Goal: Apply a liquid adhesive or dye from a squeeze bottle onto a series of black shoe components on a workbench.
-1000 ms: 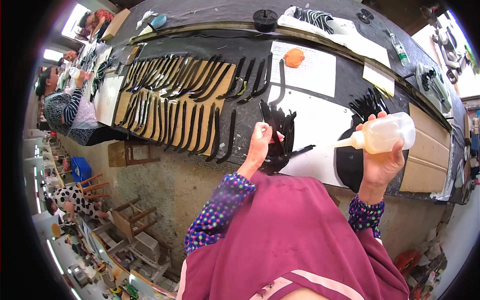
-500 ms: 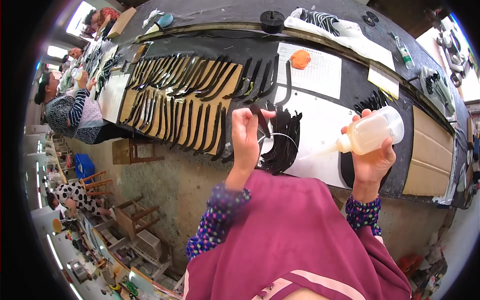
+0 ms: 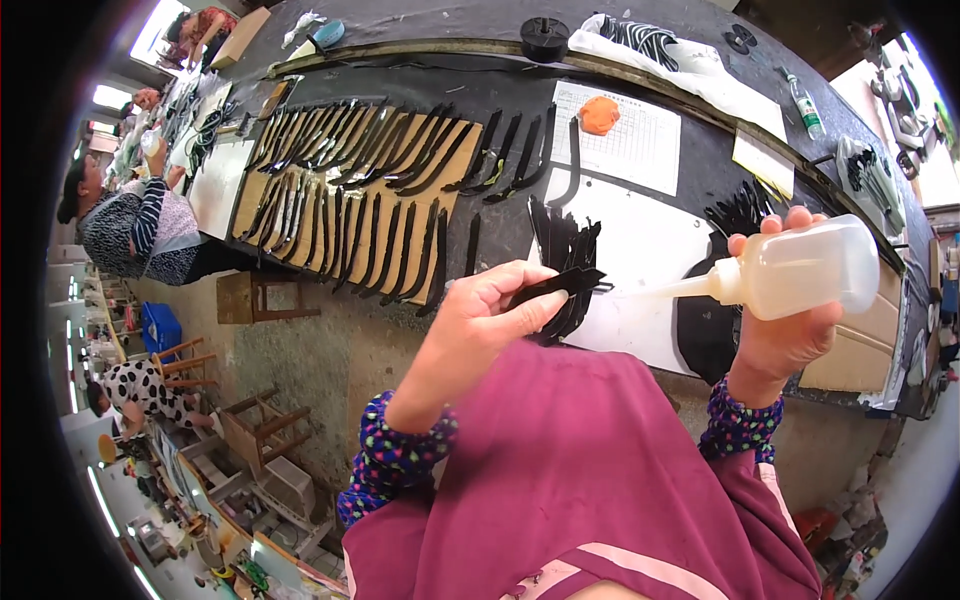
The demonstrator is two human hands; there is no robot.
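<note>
My left hand (image 3: 495,310) pinches a short black strip (image 3: 562,287) between thumb and fingers, held over a bundle of black strips (image 3: 565,238). In my right hand (image 3: 790,340) is a translucent squeeze bottle (image 3: 815,268), tipped on its side with pale liquid in it. Its thin nozzle (image 3: 680,289) points left, the tip close to the strip's right end; whether they touch I cannot tell. Under both hands lies a white sheet (image 3: 640,245). Left of them, rows of curved black strips (image 3: 375,235) lie on a cardboard sheet (image 3: 450,190).
A long rail (image 3: 430,45) crosses the dark table, with a black spool (image 3: 545,40) by it. An orange lump (image 3: 599,115) rests on a printed sheet (image 3: 640,150). Cardboard (image 3: 850,350) lies at right, a clear bottle (image 3: 803,105) beyond. A person (image 3: 140,225) works at far left.
My left hand has come down from its raised position and turned, bringing the strip level near the nozzle. My right hand and the bottle have shifted right, and the bottle lies more level.
</note>
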